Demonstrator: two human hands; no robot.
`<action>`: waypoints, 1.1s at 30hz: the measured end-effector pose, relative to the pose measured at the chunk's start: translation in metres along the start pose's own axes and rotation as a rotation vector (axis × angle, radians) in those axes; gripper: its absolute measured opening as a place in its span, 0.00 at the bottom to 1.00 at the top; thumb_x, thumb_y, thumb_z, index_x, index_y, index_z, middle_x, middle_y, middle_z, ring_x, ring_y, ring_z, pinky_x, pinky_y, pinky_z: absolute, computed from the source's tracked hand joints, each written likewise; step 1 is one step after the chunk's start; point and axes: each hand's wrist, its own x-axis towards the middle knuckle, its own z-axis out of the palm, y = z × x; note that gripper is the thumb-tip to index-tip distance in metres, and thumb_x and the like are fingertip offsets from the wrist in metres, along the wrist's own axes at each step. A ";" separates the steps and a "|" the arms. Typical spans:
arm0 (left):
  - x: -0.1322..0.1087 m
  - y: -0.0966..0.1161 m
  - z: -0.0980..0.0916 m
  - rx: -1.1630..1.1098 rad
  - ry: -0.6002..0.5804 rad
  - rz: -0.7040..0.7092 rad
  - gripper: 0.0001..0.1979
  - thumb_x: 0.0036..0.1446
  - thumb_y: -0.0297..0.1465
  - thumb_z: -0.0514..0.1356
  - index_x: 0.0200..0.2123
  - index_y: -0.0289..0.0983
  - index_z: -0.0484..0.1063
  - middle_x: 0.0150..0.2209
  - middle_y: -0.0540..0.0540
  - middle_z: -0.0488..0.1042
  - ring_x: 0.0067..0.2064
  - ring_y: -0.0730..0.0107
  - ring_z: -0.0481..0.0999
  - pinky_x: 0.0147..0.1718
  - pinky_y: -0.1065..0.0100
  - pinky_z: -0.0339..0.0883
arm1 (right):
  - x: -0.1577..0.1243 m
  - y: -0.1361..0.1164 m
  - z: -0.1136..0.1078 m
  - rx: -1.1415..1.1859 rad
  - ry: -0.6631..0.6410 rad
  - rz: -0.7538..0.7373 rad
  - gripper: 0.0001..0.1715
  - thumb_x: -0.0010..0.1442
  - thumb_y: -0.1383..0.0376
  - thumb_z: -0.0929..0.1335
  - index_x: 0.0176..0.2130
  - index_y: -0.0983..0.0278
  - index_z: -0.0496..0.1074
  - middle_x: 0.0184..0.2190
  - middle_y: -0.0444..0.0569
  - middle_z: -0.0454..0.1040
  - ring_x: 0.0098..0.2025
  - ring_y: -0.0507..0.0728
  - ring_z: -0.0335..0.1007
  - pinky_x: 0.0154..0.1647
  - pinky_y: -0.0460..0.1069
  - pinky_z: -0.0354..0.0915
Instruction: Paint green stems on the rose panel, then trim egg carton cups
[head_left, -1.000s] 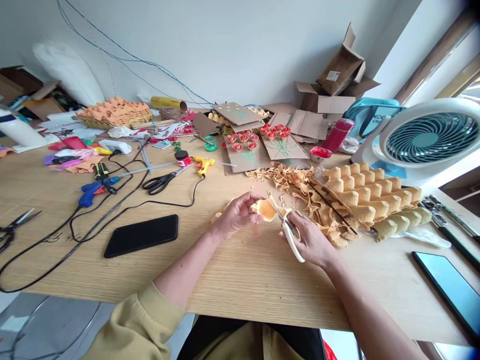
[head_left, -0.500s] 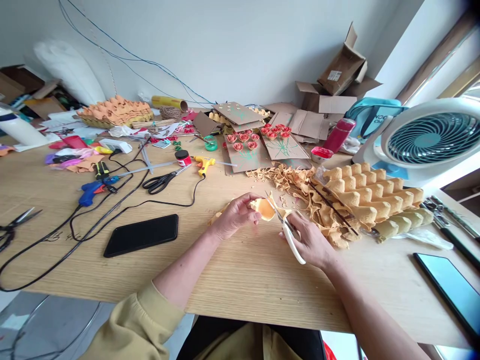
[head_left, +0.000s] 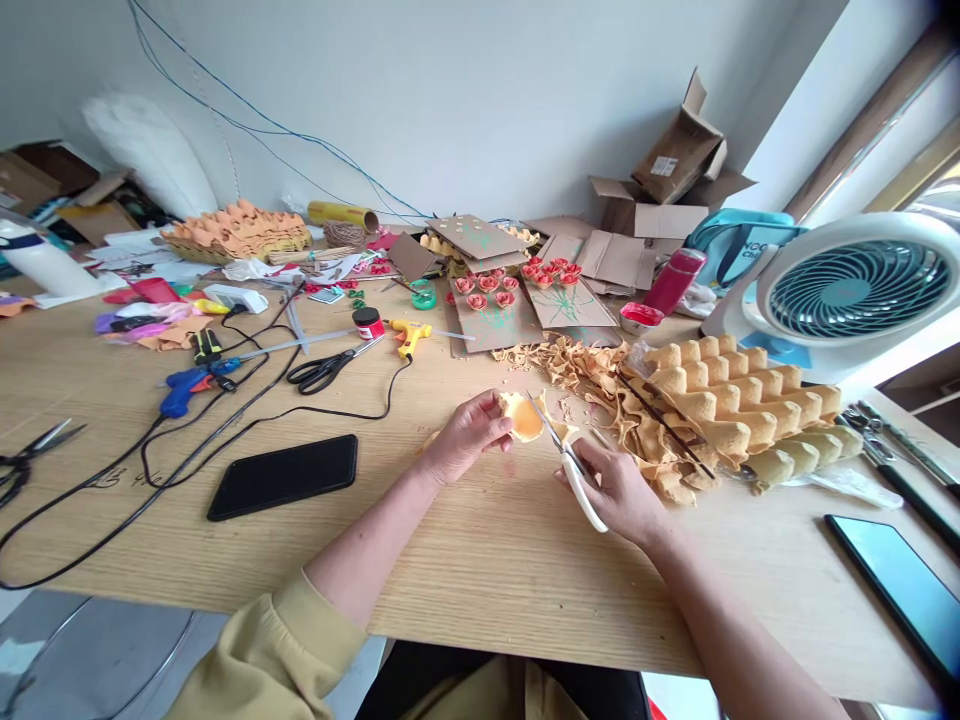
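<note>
Between thumb and fingers, my left hand (head_left: 471, 436) pinches an egg carton cup (head_left: 527, 419), pale orange with a ragged rim and its hollow facing me. My right hand (head_left: 616, 490) is wrapped round white-handled scissors (head_left: 583, 490), whose blades lie against the cup's right edge. A torn strip of carton hangs beside the blades. Just beyond the right hand lies a heap of carton scraps (head_left: 637, 440). Another carton piece is partly hidden behind my left wrist.
A black phone (head_left: 283, 477) lies left of my hands; black scissors (head_left: 322, 371), a yellow glue gun (head_left: 409, 335) and cords are beyond it. Egg trays (head_left: 739, 390) and a fan (head_left: 847, 290) stand right. Cardboard sheets with red paper flowers (head_left: 487, 292) lie at the back.
The cup has turned so its hollow faces me more. The scissors stay at its right edge, and both hands have barely moved. The whole view has shifted slightly.
</note>
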 end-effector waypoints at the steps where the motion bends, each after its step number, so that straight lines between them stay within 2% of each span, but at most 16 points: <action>1: 0.000 -0.001 0.000 0.015 -0.011 0.004 0.20 0.48 0.41 0.72 0.34 0.36 0.68 0.33 0.51 0.69 0.31 0.77 0.68 0.28 0.75 0.65 | 0.001 -0.001 0.000 -0.007 0.000 0.007 0.17 0.62 0.56 0.65 0.27 0.60 0.56 0.22 0.39 0.60 0.25 0.51 0.54 0.27 0.47 0.51; 7: 0.000 -0.003 0.001 0.067 -0.095 0.017 0.20 0.48 0.39 0.72 0.37 0.35 0.69 0.33 0.51 0.70 0.32 0.77 0.68 0.28 0.75 0.66 | 0.002 -0.007 -0.001 0.001 -0.008 0.007 0.16 0.62 0.57 0.65 0.28 0.60 0.57 0.23 0.40 0.64 0.26 0.51 0.58 0.28 0.47 0.54; 12: -0.001 -0.002 0.001 0.025 -0.051 -0.039 0.20 0.48 0.40 0.72 0.34 0.35 0.69 0.31 0.52 0.70 0.31 0.77 0.69 0.28 0.75 0.66 | 0.002 -0.008 -0.002 0.019 -0.007 0.008 0.19 0.62 0.56 0.65 0.25 0.60 0.56 0.21 0.40 0.62 0.24 0.50 0.54 0.25 0.47 0.50; 16: -0.001 -0.002 0.000 0.011 -0.014 -0.070 0.21 0.48 0.44 0.71 0.36 0.35 0.70 0.32 0.51 0.72 0.31 0.77 0.72 0.28 0.75 0.66 | 0.001 -0.007 0.001 0.035 -0.011 0.017 0.21 0.62 0.55 0.66 0.24 0.60 0.55 0.20 0.39 0.59 0.22 0.49 0.51 0.24 0.47 0.48; 23: 0.001 -0.005 -0.002 -0.012 -0.059 -0.095 0.22 0.53 0.47 0.67 0.39 0.36 0.68 0.30 0.49 0.74 0.30 0.69 0.78 0.23 0.73 0.68 | -0.001 -0.009 0.003 0.063 -0.024 0.045 0.23 0.64 0.53 0.65 0.24 0.61 0.55 0.19 0.38 0.57 0.23 0.49 0.50 0.23 0.46 0.47; 27: 0.001 -0.006 -0.001 -0.041 -0.053 -0.109 0.23 0.53 0.47 0.67 0.40 0.35 0.68 0.31 0.47 0.75 0.31 0.70 0.78 0.27 0.71 0.71 | -0.001 -0.010 0.004 0.081 -0.012 0.077 0.24 0.63 0.51 0.65 0.24 0.61 0.56 0.19 0.38 0.57 0.22 0.49 0.50 0.23 0.46 0.48; 30: 0.001 -0.007 0.000 -0.002 -0.055 -0.084 0.25 0.48 0.43 0.72 0.42 0.34 0.69 0.37 0.46 0.76 0.35 0.71 0.78 0.33 0.71 0.72 | 0.000 -0.011 0.005 0.079 0.003 0.102 0.24 0.64 0.50 0.65 0.24 0.61 0.58 0.18 0.38 0.58 0.22 0.49 0.50 0.23 0.46 0.48; 33: 0.002 -0.010 0.002 0.077 -0.018 -0.019 0.27 0.45 0.35 0.75 0.45 0.36 0.67 0.39 0.48 0.74 0.34 0.73 0.77 0.32 0.71 0.72 | 0.001 -0.012 0.004 0.067 0.013 0.105 0.25 0.63 0.48 0.65 0.24 0.61 0.58 0.18 0.38 0.57 0.22 0.49 0.50 0.23 0.46 0.48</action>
